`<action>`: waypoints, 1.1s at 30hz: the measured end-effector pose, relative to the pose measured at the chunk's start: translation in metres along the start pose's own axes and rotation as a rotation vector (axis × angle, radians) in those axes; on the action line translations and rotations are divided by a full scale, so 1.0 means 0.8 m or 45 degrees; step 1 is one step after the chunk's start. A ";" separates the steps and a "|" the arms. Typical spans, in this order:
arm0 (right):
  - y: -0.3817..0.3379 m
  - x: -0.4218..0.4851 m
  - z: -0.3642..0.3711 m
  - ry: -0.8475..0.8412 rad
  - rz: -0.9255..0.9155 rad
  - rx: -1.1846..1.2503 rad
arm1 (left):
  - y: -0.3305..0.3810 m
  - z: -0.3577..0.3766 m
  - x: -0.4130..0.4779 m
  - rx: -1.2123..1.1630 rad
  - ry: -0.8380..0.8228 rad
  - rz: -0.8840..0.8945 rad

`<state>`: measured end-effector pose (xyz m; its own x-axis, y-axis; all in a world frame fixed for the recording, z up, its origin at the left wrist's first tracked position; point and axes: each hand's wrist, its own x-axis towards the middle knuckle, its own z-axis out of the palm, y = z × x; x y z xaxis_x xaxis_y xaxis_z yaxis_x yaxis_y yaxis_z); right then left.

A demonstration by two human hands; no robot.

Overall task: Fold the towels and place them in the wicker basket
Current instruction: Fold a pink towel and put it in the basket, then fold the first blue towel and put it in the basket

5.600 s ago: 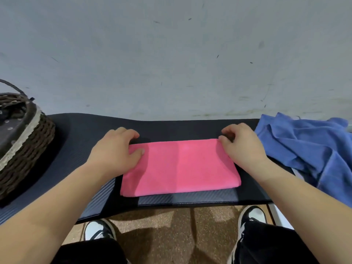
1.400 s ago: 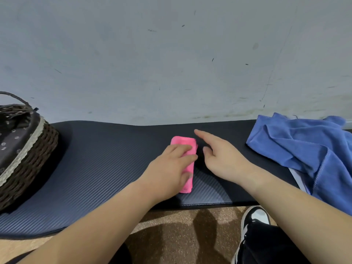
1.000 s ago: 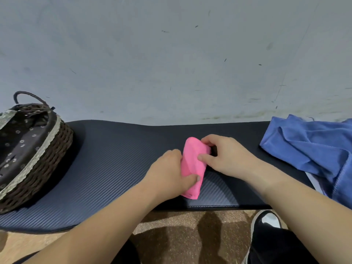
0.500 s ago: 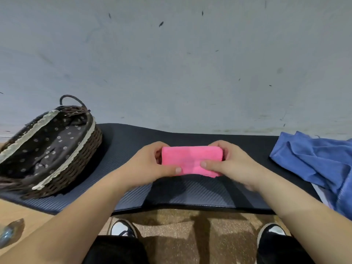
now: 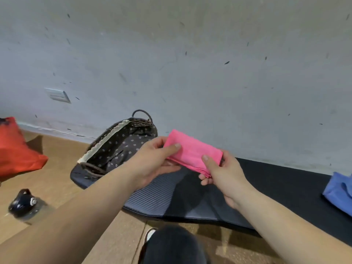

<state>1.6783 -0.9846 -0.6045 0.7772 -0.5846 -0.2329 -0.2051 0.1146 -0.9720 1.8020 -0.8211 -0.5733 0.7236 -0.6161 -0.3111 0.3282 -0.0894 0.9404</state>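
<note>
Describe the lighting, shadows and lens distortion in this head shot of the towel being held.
Head view: light is soft and even, no glare; the left hand, right hand and pink towel throw a dark shadow onto the black mat below them; the wide lens bows the mat's near edge and slants the foot of the wall; the bottle at lower left is smeared.

Towels: two, namely one pink towel (image 5: 192,153) and one blue towel (image 5: 339,191). One wicker basket (image 5: 106,139), one bench (image 5: 276,187) and two hands (left hand (image 5: 152,161), right hand (image 5: 222,174)) are in view. Floor items: one bottle (image 5: 24,204), one red bag (image 5: 15,149).
</note>
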 end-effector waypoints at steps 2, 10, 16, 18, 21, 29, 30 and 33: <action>-0.018 0.017 0.039 -0.069 -0.012 -0.004 | 0.020 -0.035 0.004 0.062 0.134 0.083; -0.070 0.076 0.159 -0.263 0.084 -0.193 | 0.069 -0.181 0.043 0.451 0.771 0.312; -0.055 0.104 0.179 -0.303 0.125 -0.290 | 0.021 -0.206 0.126 0.472 0.772 0.247; -0.050 0.114 0.173 -0.278 0.121 -0.300 | 0.014 -0.208 0.153 0.310 0.739 0.168; -0.042 0.127 0.161 -0.254 0.116 -0.306 | -0.007 -0.220 0.189 0.380 0.747 -0.013; -0.027 0.138 0.159 -0.275 0.157 -0.300 | -0.015 -0.227 0.220 1.743 0.849 -0.168; -0.027 0.139 0.158 -0.280 0.154 -0.297 | -0.013 -0.222 0.220 1.947 0.841 -0.089; -0.027 0.139 0.157 -0.275 0.149 -0.298 | -0.023 -0.210 0.225 2.222 0.616 0.304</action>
<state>1.8438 -0.9516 -0.6132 0.8434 -0.3915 -0.3680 -0.4119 -0.0314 -0.9107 2.0279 -0.7990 -0.6696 0.8508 -0.5101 0.1262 -0.5036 -0.8601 -0.0816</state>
